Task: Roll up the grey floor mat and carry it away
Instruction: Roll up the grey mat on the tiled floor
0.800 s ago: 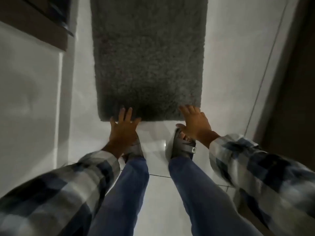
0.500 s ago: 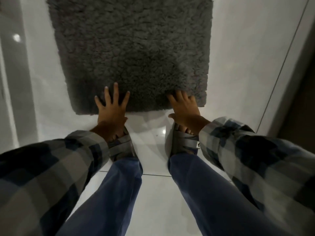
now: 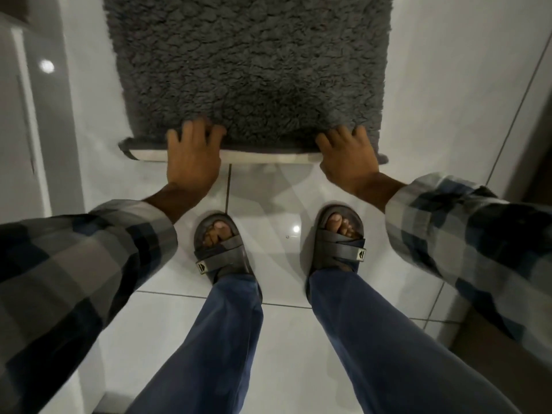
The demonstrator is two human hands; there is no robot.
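The shaggy grey floor mat (image 3: 251, 64) lies on glossy white floor tiles and runs out of view at the top. Its near edge is lifted and curled back, so a strip of pale backing shows between my hands. My left hand (image 3: 191, 156) grips that edge near the left corner, fingers dug into the pile. My right hand (image 3: 348, 155) grips it near the right corner the same way. Both thumbs are hidden under the edge.
My two feet in dark sandals (image 3: 221, 246) stand on the white tiles (image 3: 277, 333) just short of the mat. A white cabinet or wall panel (image 3: 27, 121) runs along the left. A dark door or wall (image 3: 537, 162) borders the right.
My hands went from lying flat with spread fingers on the mat's near edge to gripping it. The edge has lifted and curled back, showing the pale underside. The view has tilted down toward my feet.
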